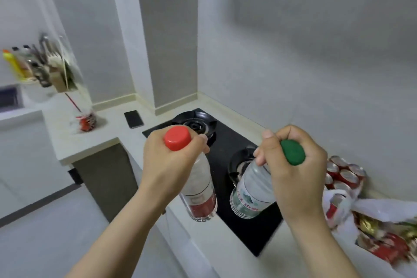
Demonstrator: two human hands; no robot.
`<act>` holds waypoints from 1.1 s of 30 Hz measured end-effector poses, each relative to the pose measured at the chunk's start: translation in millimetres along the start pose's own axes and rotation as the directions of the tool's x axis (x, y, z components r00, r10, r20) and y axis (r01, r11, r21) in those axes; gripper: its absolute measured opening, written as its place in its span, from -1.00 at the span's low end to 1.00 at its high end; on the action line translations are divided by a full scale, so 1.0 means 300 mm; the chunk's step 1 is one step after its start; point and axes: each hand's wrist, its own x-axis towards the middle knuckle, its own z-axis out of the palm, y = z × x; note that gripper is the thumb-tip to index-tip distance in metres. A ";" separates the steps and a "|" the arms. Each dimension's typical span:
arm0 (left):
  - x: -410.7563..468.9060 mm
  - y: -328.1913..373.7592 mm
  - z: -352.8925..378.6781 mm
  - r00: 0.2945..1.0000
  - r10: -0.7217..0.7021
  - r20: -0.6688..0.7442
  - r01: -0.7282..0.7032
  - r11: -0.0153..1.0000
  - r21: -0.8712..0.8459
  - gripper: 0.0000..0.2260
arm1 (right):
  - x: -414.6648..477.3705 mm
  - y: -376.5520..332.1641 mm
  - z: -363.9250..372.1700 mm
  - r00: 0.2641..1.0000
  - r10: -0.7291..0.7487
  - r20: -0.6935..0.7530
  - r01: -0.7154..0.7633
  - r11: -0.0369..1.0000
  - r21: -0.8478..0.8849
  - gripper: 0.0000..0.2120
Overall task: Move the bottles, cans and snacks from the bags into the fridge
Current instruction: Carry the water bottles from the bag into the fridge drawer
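Pale countertop [90,142], L-shaped. Black gas hob [228,140] set into it. Dark phone [133,119] laid flat just left of hob. Red cans [343,174] grouped at right end, white plastic bag [372,207] and snack packets [383,248] beside them.

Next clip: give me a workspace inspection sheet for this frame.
Surface: pale countertop with black gas hob.
Job's things: red-capped clear plastic bottle and green-capped clear plastic bottle, both held in the air; red cans and shiny snack packets at the white plastic bag.
Clutter: black phone; utensil rack, blurred.
Hands: left hand grips the red-capped bottle's neck; right hand grips the green-capped bottle's neck.
Cables: nothing seen.
Surroundings: grey walls; fridge not in view.
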 end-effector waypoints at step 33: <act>-0.318 -0.014 -1.166 0.195 0.232 -0.953 0.446 0.845 0.297 -0.85 | -0.406 -0.343 1.438 0.389 -0.510 0.767 -0.437 0.631 0.641 -0.64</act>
